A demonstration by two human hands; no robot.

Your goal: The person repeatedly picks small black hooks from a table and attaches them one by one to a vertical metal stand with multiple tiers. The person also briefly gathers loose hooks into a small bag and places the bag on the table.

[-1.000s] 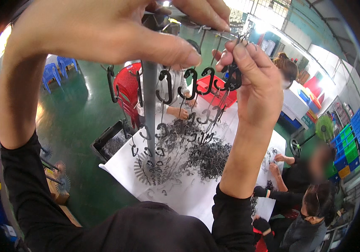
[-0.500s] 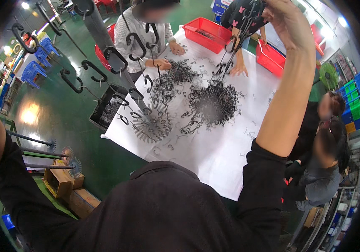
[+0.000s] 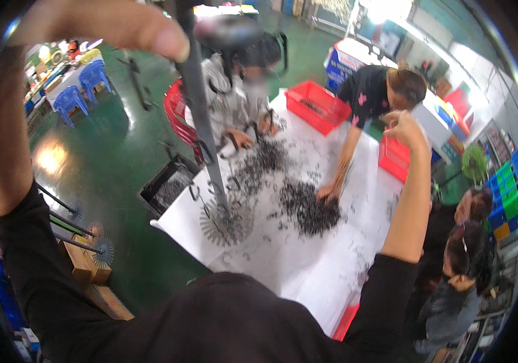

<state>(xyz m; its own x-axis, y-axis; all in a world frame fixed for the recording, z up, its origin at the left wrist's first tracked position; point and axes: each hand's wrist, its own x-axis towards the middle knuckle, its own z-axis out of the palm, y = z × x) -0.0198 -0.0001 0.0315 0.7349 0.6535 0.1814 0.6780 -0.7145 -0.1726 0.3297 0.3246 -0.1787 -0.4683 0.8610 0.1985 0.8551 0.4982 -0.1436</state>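
Observation:
Raised at the upper left, my left hand (image 3: 101,27) has one digit stretched to the grey pole (image 3: 201,103); its other fingers are out of sight, so its grip is unclear. The pole slants down to a disc of radial spokes (image 3: 228,221) over the white table (image 3: 295,266). Dark C-shaped hooks (image 3: 233,142) hang blurred around the pole. My right hand (image 3: 407,128) is raised above the table's right side, fingers curved and apart, with nothing visible in them. A dense pile of black hooks (image 3: 301,209) lies mid-table, with another heap (image 3: 265,158) behind it.
Across the table, a person in a light jacket (image 3: 213,78) has both hands by the heap. Another, in a dark patterned top (image 3: 361,91), reaches into the pile. Red bins (image 3: 319,109) stand beyond; a black crate (image 3: 168,184) is at left. More people (image 3: 464,242) are at right.
My left hand has come into view by the pole. My right hand has lowered and no longer has the hanging string of hooks. The patterned-top person now leans in, hand on the pile.

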